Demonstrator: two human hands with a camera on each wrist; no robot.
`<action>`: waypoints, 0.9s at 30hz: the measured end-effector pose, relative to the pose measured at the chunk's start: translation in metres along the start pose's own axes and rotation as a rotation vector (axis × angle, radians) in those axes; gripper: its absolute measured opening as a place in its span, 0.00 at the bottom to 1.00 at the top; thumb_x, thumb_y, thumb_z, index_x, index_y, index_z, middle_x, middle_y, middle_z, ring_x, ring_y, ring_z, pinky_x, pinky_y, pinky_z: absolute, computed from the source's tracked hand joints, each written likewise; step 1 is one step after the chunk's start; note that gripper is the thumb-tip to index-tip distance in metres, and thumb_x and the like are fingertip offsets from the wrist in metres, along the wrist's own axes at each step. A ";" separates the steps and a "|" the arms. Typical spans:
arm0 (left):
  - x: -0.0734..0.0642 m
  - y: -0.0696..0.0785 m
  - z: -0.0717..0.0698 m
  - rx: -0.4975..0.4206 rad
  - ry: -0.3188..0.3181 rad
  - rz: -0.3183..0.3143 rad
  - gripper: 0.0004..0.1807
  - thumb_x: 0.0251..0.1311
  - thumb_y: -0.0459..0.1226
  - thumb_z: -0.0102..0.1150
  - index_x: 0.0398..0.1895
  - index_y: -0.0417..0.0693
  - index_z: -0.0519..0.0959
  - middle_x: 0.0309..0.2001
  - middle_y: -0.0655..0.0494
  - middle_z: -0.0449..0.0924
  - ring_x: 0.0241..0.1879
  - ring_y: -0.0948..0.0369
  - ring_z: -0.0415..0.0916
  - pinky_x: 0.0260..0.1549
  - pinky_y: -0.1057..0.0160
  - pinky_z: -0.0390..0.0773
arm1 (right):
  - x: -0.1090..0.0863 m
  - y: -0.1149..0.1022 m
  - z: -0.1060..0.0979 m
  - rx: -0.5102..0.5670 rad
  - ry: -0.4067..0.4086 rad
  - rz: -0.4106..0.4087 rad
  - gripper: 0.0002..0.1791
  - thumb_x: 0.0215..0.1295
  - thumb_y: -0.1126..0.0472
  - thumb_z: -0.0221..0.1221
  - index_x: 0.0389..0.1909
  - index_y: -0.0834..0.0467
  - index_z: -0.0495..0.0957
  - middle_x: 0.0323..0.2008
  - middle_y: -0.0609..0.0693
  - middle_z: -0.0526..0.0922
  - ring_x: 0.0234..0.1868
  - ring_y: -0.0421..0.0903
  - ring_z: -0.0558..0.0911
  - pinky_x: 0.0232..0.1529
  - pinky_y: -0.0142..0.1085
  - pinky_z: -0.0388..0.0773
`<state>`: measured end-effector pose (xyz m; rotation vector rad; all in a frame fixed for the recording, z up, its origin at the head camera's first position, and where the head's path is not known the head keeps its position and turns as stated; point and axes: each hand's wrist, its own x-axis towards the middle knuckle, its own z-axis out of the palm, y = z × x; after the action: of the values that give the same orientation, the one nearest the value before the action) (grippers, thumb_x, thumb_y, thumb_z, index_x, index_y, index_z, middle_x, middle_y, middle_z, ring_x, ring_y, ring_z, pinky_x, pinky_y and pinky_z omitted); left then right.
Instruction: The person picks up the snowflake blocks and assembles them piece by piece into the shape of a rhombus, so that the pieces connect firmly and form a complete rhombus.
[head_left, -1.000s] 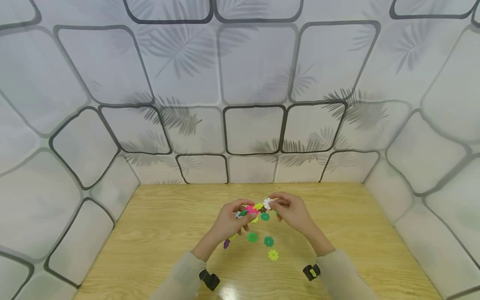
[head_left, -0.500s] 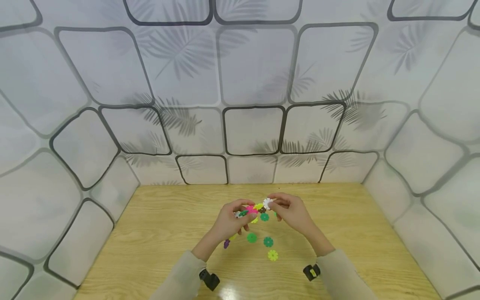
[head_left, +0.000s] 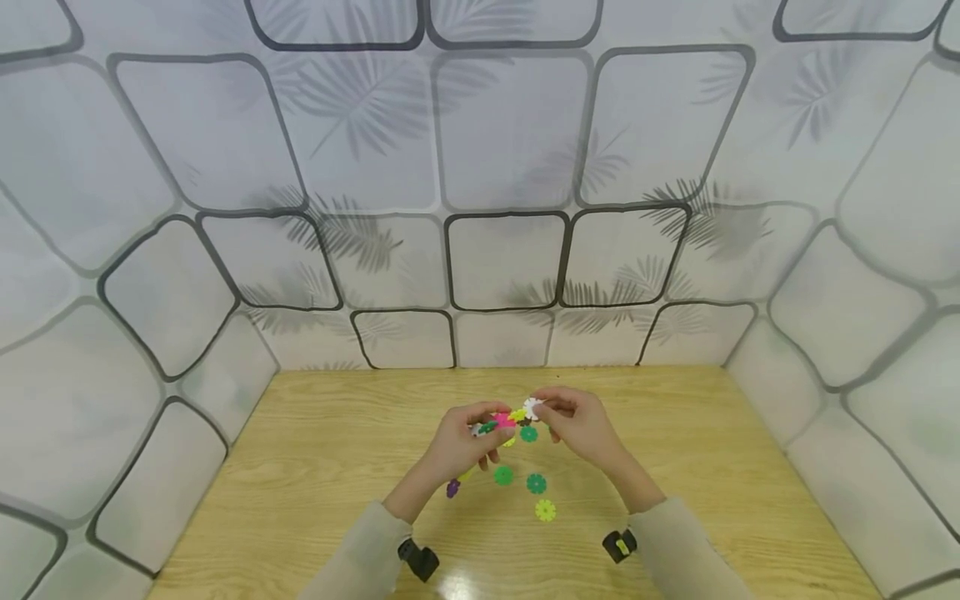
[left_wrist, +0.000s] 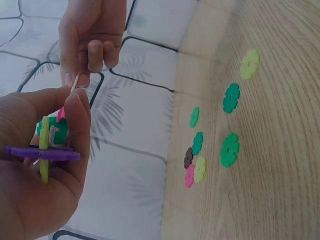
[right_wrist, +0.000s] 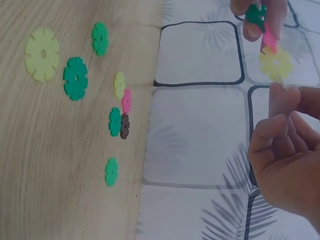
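Note:
My left hand [head_left: 459, 440] pinches a chain of flower-shaped snowflake discs between thumb and fingers. Along the chain are a purple disc [left_wrist: 42, 154], a green disc [left_wrist: 59, 131], a pink disc [head_left: 502, 419] and a yellow disc [right_wrist: 276, 64]. A white disc [head_left: 532, 407] is pinched by the thumb and fingertips of my right hand [head_left: 588, 427]. It meets the yellow disc's edge in the head view; whether their slots interlock cannot be made out. Both hands are raised above the table, and my left fingers partly hide the chain's middle.
Several loose discs lie flat on the wooden table [head_left: 337, 483]: a light yellow disc [left_wrist: 249, 64], teal disc [left_wrist: 231, 98] and green disc [left_wrist: 229, 150] nearer me, others farther back, among them a brown disc [right_wrist: 125, 126]. A patterned wall [head_left: 510, 258] borders the table's back and sides.
My right hand has shifted slightly left, bringing the white disc closer against the yellow one. The left hand has stayed nearly still, and the loose discs have not moved.

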<state>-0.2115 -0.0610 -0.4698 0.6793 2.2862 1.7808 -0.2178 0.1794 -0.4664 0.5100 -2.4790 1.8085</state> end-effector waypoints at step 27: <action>-0.001 -0.005 0.006 -0.037 0.000 -0.017 0.21 0.72 0.37 0.67 0.65 0.42 0.78 0.39 0.42 0.83 0.23 0.51 0.86 0.25 0.51 0.90 | -0.002 -0.007 0.008 0.025 0.032 0.014 0.16 0.78 0.64 0.60 0.58 0.70 0.80 0.38 0.65 0.86 0.18 0.39 0.74 0.20 0.29 0.70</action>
<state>-0.2094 -0.0573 -0.4767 0.6516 2.2459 1.8112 -0.2123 0.1708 -0.4633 0.4615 -2.4484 1.8399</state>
